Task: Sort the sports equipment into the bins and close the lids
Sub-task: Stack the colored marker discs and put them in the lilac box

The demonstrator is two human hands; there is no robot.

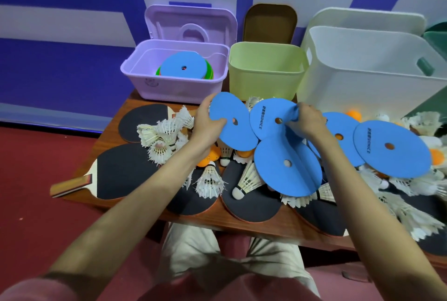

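Observation:
Several flat blue discs with centre holes hang above the table. My left hand grips the leftmost blue disc by its edge. My right hand pinches a second blue disc printed with lettering. A folded blue disc hangs below it, and two more blue discs spread to the right. The purple bin at the back left holds a stack of discs with a blue one on top. Its lid stands open.
A green bin and a large white bin stand open at the back. White shuttlecocks, orange balls and black table tennis paddles cover the wooden table. Red floor lies to the left.

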